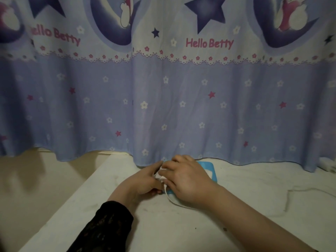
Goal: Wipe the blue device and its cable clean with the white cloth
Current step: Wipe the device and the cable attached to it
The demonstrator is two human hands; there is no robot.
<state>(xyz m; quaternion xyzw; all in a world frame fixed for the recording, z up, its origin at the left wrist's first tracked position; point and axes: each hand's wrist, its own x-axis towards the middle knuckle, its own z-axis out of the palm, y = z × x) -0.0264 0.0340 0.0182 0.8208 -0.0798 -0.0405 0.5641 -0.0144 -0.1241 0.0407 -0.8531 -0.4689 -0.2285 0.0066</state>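
Observation:
The blue device [211, 170] lies flat on the white table [181, 228] near the curtain, mostly covered by my right hand [185, 180]. My right hand's curled fingers hold a small bunch of white cloth [159, 174] at the device's left end. My left hand [145, 180] meets it there, its fingers touching the cloth and pinching near the cable's root. The white cable [172, 200] leaves the device's near left corner and runs under my right wrist, then trails off across the table at right [298, 190].
A blue star-patterned curtain [163, 106] hangs right behind the device, its hem touching the table's back edge. A white bundle [329, 165] sits at the far right. The table's left edge [76, 193] drops to a beige floor.

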